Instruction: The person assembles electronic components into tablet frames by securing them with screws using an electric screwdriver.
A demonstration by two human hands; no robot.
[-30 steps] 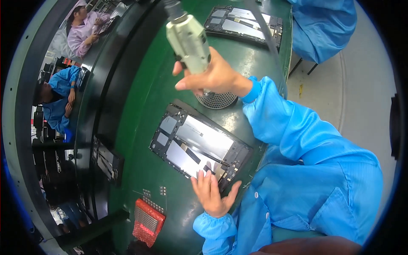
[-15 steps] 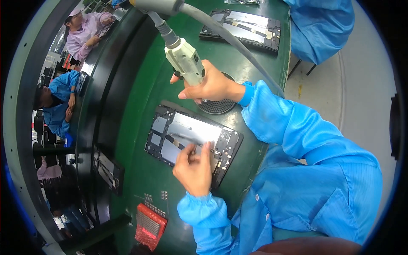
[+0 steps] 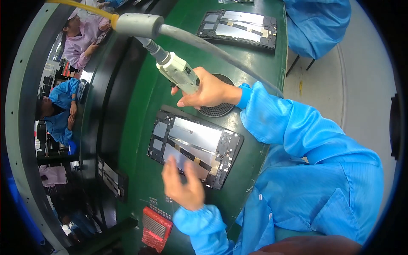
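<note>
Opened flat device point(image 3: 197, 136) lying on the green table point(image 3: 137, 157), pale metal panels uppermost; part of its lower left edge is hidden by the left hand point(image 3: 185, 183). That hand is blurred, fingers spread apart; whether they touch the device cannot be told. Beyond the device's upper edge, the right hand point(image 3: 209, 90) is wrapped around a pale handheld tool point(image 3: 179, 71), whose lower end is hidden by the grip. Round perforated dish point(image 3: 217, 110): just beside the device's upper edge, partly covered by the right hand. Grey cable point(image 3: 216, 49): above the device, lost near the right sleeve point(image 3: 297, 123). Red packet point(image 3: 154, 239): below left of the device, contents hard to make out. Second device point(image 3: 242, 29): well above the first.
</note>
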